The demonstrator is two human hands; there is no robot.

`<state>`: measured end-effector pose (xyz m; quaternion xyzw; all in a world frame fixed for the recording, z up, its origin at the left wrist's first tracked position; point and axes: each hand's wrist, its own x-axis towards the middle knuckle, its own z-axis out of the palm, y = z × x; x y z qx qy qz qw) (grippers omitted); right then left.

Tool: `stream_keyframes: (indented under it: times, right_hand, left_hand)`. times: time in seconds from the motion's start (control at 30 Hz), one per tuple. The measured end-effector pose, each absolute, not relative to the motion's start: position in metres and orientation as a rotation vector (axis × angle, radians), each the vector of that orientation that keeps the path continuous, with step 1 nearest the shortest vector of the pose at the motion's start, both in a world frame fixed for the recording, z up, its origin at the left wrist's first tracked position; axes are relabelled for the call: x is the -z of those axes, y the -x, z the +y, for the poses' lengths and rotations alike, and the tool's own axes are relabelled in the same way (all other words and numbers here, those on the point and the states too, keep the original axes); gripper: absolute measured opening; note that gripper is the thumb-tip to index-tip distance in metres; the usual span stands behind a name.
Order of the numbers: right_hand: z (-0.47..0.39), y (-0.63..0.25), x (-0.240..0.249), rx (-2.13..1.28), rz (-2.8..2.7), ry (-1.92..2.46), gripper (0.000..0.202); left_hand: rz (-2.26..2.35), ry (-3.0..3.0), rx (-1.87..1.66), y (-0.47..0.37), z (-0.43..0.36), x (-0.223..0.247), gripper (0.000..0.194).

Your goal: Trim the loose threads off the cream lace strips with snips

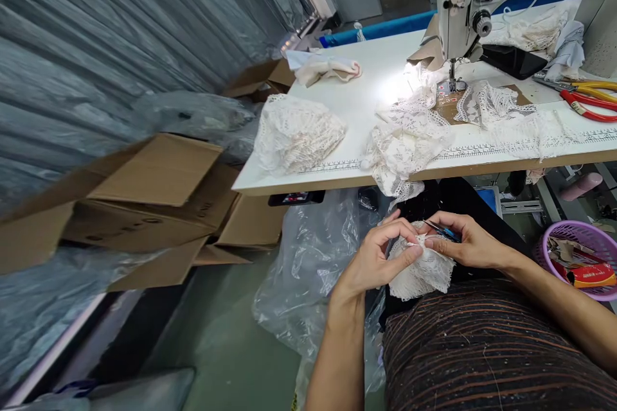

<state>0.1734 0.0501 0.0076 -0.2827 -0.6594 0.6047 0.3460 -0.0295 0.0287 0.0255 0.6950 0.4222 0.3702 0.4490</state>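
Note:
My left hand pinches the edge of a piece of white lace fabric above my lap. My right hand is closed around a small blue-handled thread cutter, its dark blade pointing left over the lace. The fingertips of both hands nearly meet at the top of the lace. More white lace lies on the sewing table and hangs over its front edge. Another lace pile rests at the table's left corner.
A sewing machine stands at the back right, with lace beside its needle. Red- and yellow-handled scissors lie at the table's right. A purple basket is at right. Open cardboard boxes and plastic sheeting are at left and below.

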Motion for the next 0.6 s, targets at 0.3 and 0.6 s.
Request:
stream_keyframes:
  times: [0.3,0.6]
  right_hand:
    - [0.046,-0.172,-0.002,-1.535,-1.731,0.844,0.025]
    - [0.043,-0.166,-0.005,-1.451,-1.553,0.956,0.031]
  left_hand:
    - [1.160,-1.294,-1.045,0.021,0.024,-0.023,0.026]
    - [1.281,-1.052,-1.168,0.017,0.020,-0.017,0.028]
